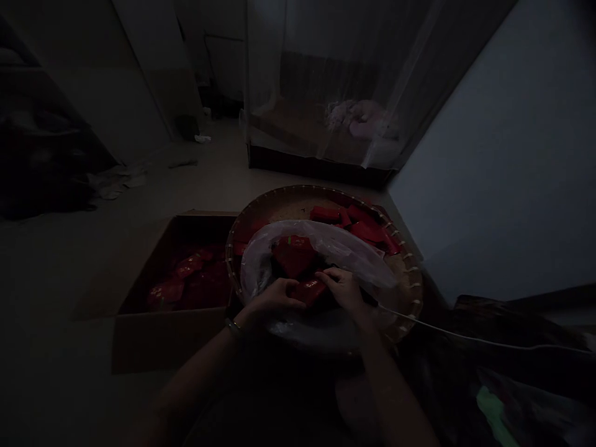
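Low over a round woven bamboo tray (pixel 270 208), a small red packet (pixel 311 288) with pale lettering is held between my two hands. My left hand (pixel 275 297), with a bracelet at the wrist, grips its left end. At the packet's upper right edge, the thumb and fingers of my right hand (pixel 343 289) are pinched together. Just behind sits another red packet (pixel 294 256) inside an opened clear plastic bag (pixel 326 233), whose rolled rim curves round both hands. The dim light hides the packet's underside and fine details.
Several red packets (pixel 367 226) lie at the tray's far right. Left of the tray stands an open cardboard box (pixel 162 320) with red packets in it. A white cord (pixel 465 336) runs off right. Behind are a netted bed (pixel 321 130) and a pale wall (pixel 512 155).
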Tool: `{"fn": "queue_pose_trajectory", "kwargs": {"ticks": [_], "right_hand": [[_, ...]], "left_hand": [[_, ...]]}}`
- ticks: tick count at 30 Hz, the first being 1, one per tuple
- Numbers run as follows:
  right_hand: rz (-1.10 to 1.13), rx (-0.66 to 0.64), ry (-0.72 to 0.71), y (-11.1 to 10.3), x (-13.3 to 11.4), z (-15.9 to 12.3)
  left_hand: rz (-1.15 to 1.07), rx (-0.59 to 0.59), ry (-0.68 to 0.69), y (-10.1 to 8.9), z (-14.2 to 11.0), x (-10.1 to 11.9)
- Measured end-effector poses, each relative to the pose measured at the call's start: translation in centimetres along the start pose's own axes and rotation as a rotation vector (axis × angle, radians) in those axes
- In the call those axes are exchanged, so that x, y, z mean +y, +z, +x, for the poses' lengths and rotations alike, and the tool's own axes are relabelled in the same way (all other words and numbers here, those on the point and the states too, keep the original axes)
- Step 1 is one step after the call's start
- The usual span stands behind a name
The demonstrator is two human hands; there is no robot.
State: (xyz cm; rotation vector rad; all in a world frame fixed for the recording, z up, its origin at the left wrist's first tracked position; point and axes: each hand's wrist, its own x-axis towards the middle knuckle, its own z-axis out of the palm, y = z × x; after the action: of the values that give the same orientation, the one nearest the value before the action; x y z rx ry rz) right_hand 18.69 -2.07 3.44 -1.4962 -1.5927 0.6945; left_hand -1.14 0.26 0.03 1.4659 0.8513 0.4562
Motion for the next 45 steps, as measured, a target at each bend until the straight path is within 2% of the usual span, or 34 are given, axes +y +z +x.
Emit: {"fn": "queue_pose_trajectory", "kwargs": {"ticks": [5, 10, 13, 15, 17, 19, 23, 25, 27, 30, 32, 36, 42, 45], "right_hand": [[0.027, 0.012, -0.012, -0.8, 0.7, -0.1], [0.068, 0.057, -0.021, -0.2, 1.4, -0.1], [0.090, 0.028, -0.024, -0.1, 1.6, 0.0], [0.087, 0.086, 0.006, -0.3, 1.8, 0.0], [0.062, 0.218, 0.041, -0.6, 2.0, 0.1], [0.035, 0.293, 0.000, -0.9, 2.0, 0.0], [-0.022, 0.166, -0.205, -0.5, 1.6, -0.2], [-0.045, 0.107, -0.228, -0.1, 1.4, -0.3], [-0.043, 0.011, -0.187, 0.3, 1.2, -0.4], [-0.008, -0.200, -0.055, 0.6, 0.8, -0.5], [0.026, -0.285, 0.010, 0.6, 0.6, -0.4], [0.043, -0.308, 0.021, 0.3, 0.5, -0.2], [0.030, -0.281, -0.008, 0.1, 1.6, 0.0], [0.010, -0.275, -0.009, 0.2, 1.8, 0.0]], "left_hand": [[0.013, -0.017, -0.002, -0.1, -0.2, 0.6], [0.002, -0.044, 0.017, -0.1, -0.1, 0.4], [-0.095, -0.068, -0.036, 0.1, 0.0, 0.4], [-0.209, -0.039, -0.075, 0.3, 0.1, 0.4], [-0.308, 0.029, -0.097, 0.5, 0.3, 0.4], [-0.377, 0.074, -0.105, 0.6, 0.4, 0.5], [-0.385, 0.062, -0.094, 0.7, 0.7, 0.6], [-0.372, 0.066, -0.084, 0.8, 0.7, 0.6], [-0.393, 0.081, -0.077, 0.9, 0.7, 0.5], [-0.411, 0.096, -0.100, 0.9, 0.7, 0.4], [-0.390, 0.097, -0.117, 0.9, 0.7, 0.4], [-0.360, 0.096, -0.122, 0.9, 0.6, 0.6], [-0.399, 0.186, -0.181, 0.9, 0.4, 1.5], [-0.362, 0.212, -0.145, 0.8, 0.5, 1.5]]}}
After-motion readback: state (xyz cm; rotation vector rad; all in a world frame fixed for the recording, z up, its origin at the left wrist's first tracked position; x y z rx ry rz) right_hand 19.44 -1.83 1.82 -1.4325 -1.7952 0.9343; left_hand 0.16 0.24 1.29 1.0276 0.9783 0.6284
